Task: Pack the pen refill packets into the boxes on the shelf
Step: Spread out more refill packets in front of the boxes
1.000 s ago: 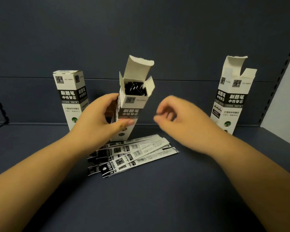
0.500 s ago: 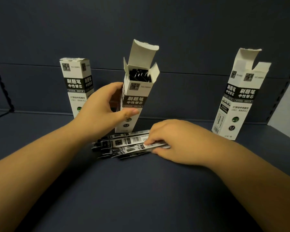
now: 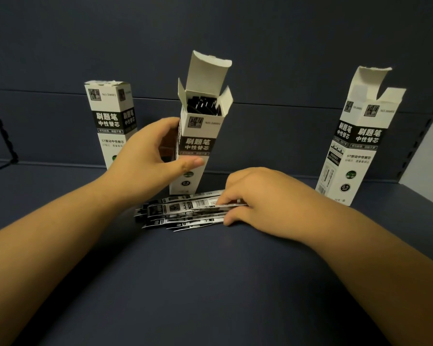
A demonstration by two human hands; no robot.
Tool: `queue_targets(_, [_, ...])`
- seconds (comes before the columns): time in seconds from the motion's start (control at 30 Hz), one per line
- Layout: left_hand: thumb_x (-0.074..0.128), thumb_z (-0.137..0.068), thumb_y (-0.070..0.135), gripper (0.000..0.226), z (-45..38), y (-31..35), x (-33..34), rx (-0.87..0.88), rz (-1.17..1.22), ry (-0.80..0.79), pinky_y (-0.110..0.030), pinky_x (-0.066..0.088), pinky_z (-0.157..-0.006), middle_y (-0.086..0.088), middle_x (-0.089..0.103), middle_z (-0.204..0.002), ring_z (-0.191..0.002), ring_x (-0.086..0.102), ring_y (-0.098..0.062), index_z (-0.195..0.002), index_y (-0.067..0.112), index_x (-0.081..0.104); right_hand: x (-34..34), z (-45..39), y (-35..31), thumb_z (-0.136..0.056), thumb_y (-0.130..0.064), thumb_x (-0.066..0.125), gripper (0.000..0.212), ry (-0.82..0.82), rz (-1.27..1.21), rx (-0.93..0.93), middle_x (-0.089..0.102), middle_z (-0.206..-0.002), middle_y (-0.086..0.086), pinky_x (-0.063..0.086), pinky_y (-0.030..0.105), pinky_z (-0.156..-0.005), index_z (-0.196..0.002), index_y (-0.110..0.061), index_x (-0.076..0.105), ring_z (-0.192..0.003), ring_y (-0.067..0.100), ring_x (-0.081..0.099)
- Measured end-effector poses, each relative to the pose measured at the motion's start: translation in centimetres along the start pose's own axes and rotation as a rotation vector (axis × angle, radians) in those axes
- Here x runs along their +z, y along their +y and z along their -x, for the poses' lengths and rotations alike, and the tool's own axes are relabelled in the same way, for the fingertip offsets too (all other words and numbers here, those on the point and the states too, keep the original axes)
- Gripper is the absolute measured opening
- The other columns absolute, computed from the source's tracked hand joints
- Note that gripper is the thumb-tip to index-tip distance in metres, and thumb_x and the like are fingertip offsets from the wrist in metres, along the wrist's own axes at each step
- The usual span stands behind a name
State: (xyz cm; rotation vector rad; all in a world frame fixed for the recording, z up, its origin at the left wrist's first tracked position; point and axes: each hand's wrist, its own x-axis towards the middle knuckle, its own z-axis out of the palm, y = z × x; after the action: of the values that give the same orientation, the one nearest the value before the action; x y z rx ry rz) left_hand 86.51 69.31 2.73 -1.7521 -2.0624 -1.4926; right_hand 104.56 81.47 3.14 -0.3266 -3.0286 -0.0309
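Three tall white-and-black boxes stand on the dark shelf. My left hand [image 3: 150,158] grips the middle box [image 3: 198,136], which is open at the top with dark packets showing inside. In front of it lies a small pile of pen refill packets [image 3: 185,211], black and white strips with barcodes. My right hand [image 3: 268,198] rests on the right end of the pile, its fingers and thumb pinching the packets' ends. The left box [image 3: 110,121] is closed. The right box [image 3: 360,136] has its lid flap up.
The dark blue shelf floor [image 3: 210,283] stretches toward me. A back wall rises just behind the boxes. A slotted upright [image 3: 425,131] and pale panel bound the right side; a dark wire divider [image 3: 0,126] stands at the far left.
My right hand dropped from mid-air onto the packet pile and closed on its right end. The left hand kept its grip on the middle box. The camera moved slightly.
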Motion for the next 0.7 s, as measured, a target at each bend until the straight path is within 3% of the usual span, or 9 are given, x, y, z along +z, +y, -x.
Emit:
queue_targets(0.1, [0.070,-0.070,0.050,0.059,0.0,0.0,0.0,0.003,0.005,-0.008,-0.006,0.050,-0.078,0.029,0.064,-0.111,-0.107,0.060,0.014,-0.125,0.042,0.051,0.0,0.2,0.2,-0.101,-0.039,0.055,0.018,0.002,0.002,-0.004,0.057,-0.109,-0.011,0.048,0.037,-0.093,-0.110,-0.030,0.068,-0.107,0.011,0.051])
queue_targets(0.3, [0.070,-0.072,0.047,0.056,0.0,0.0,-0.1,0.005,0.021,-0.011,-0.003,0.049,-0.079,0.027,0.065,-0.111,-0.106,0.061,0.013,-0.124,0.041,0.051,0.0,0.3,0.3,-0.103,-0.034,0.051,0.014,0.079,0.010,0.013,0.059,-0.101,-0.010,0.051,0.037,-0.088,-0.113,-0.027,0.059,-0.097,0.011,0.055])
queue_targets(0.53, [0.075,-0.077,0.040,0.054,-0.2,-0.4,-0.1,-0.004,0.025,-0.001,-0.004,0.050,-0.079,0.027,0.066,-0.112,-0.106,0.062,0.012,-0.125,0.043,0.051,-0.5,0.6,0.7,-0.103,-0.035,0.051,0.022,-0.003,-0.005,0.000,0.055,-0.108,-0.012,0.046,0.035,-0.095,-0.121,-0.031,0.064,-0.107,0.007,0.047])
queue_targets(0.7, [0.077,-0.081,0.031,0.050,-0.3,-0.4,-0.1,0.014,0.031,-0.004,-0.002,0.048,-0.078,0.030,0.065,-0.110,-0.105,0.061,0.015,-0.121,0.045,0.050,-0.1,0.8,1.1,-0.102,-0.043,0.049,0.024,0.069,-0.075,-0.011,0.047,-0.103,-0.016,0.043,0.028,-0.092,-0.096,-0.028,0.066,-0.101,0.002,0.040])
